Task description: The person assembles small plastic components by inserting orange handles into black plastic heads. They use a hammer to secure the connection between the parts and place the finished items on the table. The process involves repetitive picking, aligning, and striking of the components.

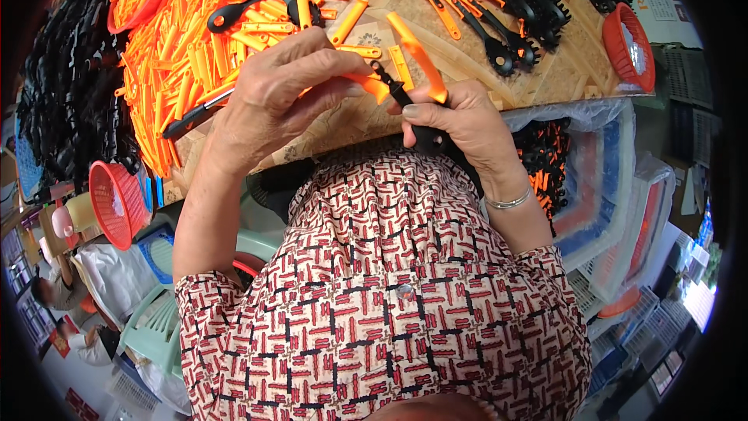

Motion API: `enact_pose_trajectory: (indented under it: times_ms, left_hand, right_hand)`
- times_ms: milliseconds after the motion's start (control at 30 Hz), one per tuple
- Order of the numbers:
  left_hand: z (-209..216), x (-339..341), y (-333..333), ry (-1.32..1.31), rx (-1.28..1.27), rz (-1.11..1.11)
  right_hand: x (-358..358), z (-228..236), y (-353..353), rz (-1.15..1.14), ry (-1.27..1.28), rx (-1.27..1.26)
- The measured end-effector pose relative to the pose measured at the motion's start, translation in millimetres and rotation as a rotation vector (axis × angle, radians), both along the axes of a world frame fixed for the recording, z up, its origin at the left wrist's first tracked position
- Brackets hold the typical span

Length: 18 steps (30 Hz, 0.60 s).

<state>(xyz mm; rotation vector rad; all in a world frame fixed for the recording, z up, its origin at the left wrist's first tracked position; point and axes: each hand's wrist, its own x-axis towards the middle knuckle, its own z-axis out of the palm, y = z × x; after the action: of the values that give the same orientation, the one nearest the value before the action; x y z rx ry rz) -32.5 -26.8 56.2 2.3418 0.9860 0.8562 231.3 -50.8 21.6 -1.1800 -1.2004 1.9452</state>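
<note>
Pinched in my left hand is an orange plastic handle piece, partly hidden by the fingers. Its end is close to the narrow shank of a black kitchen utensil; I cannot tell whether they touch. My right hand grips that utensil by its wide end, which has a hole in it. A second orange handle piece sticks up from the same hand, pointing away from me. Both hands are above the near edge of the table. Loose orange handles lie heaped beyond my left hand.
Black utensils with orange parts lie at the far right of the table, near a red basket. Black pieces are piled at far left. Another red basket is beside the left table edge. Plastic-lined crates stand at right.
</note>
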Motion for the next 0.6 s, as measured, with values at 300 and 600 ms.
enact_pose_trajectory:
  times_ms: [300,600]
  left_hand:
    - [-2.2,-2.8,-4.2,0.067,-0.072,-0.067]
    - [-1.8,1.4,-14.7,0.136,-0.086,-0.061]
  right_hand:
    - [-7.0,-8.7,-4.6,0.114,0.015,0.077]
    - [-12.9,-18.4,-11.0,0.234,-0.009,0.230]
